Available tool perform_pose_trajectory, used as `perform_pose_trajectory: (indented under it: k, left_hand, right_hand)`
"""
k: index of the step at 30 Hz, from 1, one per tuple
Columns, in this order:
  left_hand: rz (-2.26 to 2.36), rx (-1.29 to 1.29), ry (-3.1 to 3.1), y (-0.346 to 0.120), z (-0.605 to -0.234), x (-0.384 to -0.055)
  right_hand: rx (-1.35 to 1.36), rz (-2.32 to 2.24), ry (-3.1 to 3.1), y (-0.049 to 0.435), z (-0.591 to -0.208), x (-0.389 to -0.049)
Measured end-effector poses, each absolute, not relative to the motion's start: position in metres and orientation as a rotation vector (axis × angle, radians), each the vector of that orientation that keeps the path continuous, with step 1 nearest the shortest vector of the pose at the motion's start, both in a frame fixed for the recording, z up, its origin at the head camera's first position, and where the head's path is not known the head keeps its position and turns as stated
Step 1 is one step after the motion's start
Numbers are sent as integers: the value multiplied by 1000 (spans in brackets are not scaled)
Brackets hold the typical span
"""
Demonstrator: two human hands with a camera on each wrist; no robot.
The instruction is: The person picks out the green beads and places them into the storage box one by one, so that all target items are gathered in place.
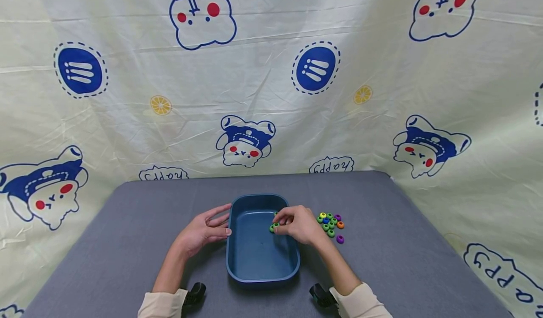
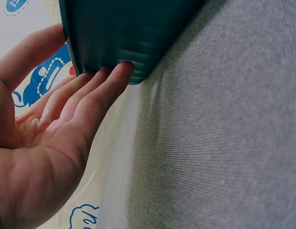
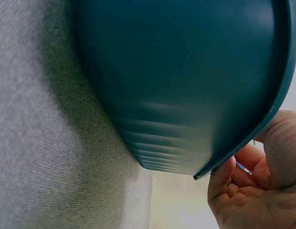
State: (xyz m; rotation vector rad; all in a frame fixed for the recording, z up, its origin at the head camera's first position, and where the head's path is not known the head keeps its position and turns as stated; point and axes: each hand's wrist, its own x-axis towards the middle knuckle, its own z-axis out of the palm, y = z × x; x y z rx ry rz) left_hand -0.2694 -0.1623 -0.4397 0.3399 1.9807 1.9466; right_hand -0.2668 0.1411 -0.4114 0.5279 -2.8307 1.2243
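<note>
In a narrow grip, the right hand (image 1: pixel 299 224) holds green beads (image 1: pixel 273 228) over the tray (image 1: pixel 254 252), left of the loose beads (image 1: pixel 331 233); the left hand (image 1: pixel 199 233), fingers straight, touches its left side.

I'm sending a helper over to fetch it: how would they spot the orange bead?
On the grey table, find the blue tray. Just to its right lies a loose cluster of beads. On the cluster's right side, between two purple beads, sits the orange bead, the only orange one there.
</note>
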Motion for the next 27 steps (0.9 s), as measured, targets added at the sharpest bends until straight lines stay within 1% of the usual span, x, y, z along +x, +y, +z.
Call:
perform_pose_trajectory:
  k: [27]
  left_hand:
    - [1961,302,1986,-161,-443,-271]
  right_hand:
    - [548,1208,-2867,144,-413,-270]
